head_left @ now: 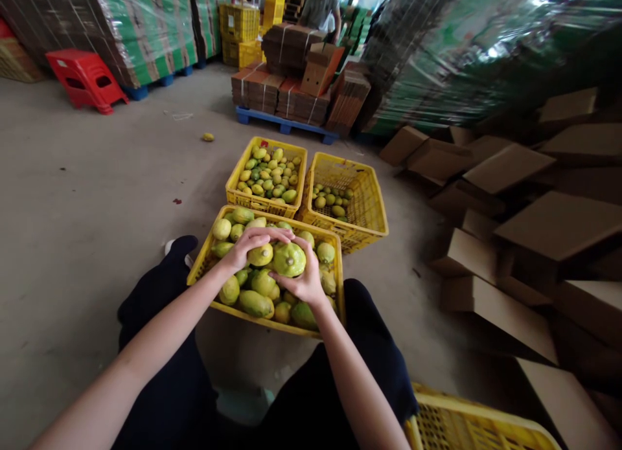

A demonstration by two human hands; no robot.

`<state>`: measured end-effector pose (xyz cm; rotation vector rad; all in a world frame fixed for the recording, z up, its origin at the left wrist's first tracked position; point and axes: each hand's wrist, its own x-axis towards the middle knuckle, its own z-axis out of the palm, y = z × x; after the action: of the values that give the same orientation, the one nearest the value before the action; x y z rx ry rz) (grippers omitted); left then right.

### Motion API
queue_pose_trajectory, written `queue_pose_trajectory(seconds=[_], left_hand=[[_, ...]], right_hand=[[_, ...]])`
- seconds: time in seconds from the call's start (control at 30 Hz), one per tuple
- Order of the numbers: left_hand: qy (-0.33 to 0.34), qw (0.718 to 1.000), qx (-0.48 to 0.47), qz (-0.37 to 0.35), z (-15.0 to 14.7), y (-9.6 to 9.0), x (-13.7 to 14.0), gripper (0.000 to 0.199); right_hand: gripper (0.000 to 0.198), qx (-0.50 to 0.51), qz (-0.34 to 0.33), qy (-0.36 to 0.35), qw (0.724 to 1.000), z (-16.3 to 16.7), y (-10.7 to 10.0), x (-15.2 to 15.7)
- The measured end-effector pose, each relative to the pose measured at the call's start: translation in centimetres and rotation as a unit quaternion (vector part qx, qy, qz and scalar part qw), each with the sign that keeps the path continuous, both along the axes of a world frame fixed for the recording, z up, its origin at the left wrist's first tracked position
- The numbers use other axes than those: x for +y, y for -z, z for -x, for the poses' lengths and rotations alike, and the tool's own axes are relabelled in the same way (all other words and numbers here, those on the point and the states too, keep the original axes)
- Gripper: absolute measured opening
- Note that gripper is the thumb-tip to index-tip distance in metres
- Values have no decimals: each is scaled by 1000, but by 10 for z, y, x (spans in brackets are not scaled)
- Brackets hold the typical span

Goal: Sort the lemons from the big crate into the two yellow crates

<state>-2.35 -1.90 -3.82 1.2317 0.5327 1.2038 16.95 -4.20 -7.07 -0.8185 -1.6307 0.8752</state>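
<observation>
Over the near yellow crate (335,241), full of yellow-green lemons, both my hands come together. My right hand (310,276) grips a large greenish lemon (289,261), thumb below and fingers behind it, its tip end facing me. Curved over a smaller yellow lemon (260,255), my left hand (243,247) reaches its fingers across toward the right hand's fingertips. The left thumb is hidden. More lemons, such as a long green-yellow one (256,303), lie loose in the crate just under my hands.
Beyond stand a crate of smaller lemons (233,186) and a partly filled crate (372,207). Another yellow crate (466,424) is at lower right. Open cardboard boxes (486,249) pile up on the right. A red stool (87,78), a loaded blue pallet (284,125) and a person (321,13) are farther back.
</observation>
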Motion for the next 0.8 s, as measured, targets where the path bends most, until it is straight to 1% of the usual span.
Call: queue_pose_trajectory(seconds=[0.03,0.1,0.13,0.17,0.2,0.23,0.3,0.37,0.4,0.47,0.5,0.57,0.63,0.67,0.7,0.73,0.77,0.8], left_hand=[[1,1000,-12,24,-1,-1,0,27],[-12,992,-56,111,-8,0,0,25],[-29,981,-90,169,-12,0,1,24],[-48,963,-129,231,-17,2,1,25],[-68,939,-170,292,-22,3,1,26],[-85,909,-208,350,-26,5,1,28],[-110,849,-275,438,-33,7,2,29],[-141,800,-325,484,-36,10,4,30],[-157,784,-341,495,-37,10,4,30],[-178,765,-355,507,-39,11,6,29],[-179,761,-354,514,-40,11,6,30],[-163,758,-347,528,-41,9,6,32],[-148,750,-335,550,-43,6,4,35],[-145,746,-330,559,-44,5,3,35],[-142,743,-327,567,-44,3,2,35],[-138,741,-326,571,-44,2,1,34],[-133,744,-324,568,-44,0,0,33],[-129,752,-322,561,-43,0,-1,31]], right_hand=[[76,9,17,-1,1000,1,-1,-1],[74,49,72,6,996,5,-4,-2],[71,80,113,20,990,9,-4,-2],[66,117,161,41,979,12,-4,-2],[60,159,212,62,962,16,-4,-2],[54,201,266,76,940,20,-4,0],[43,290,366,74,881,26,-4,3],[34,385,434,55,813,28,-5,7],[30,430,453,53,779,26,-6,10],[24,502,470,69,722,21,-7,14],[23,526,474,81,702,18,-6,16],[24,552,484,100,672,11,-1,19],[26,564,494,109,653,5,8,22],[25,566,495,110,649,3,14,24],[24,564,493,110,654,1,21,25],[23,555,486,109,667,0,29,27],[24,538,475,107,688,-1,36,29],[28,514,461,104,716,-2,43,30]])
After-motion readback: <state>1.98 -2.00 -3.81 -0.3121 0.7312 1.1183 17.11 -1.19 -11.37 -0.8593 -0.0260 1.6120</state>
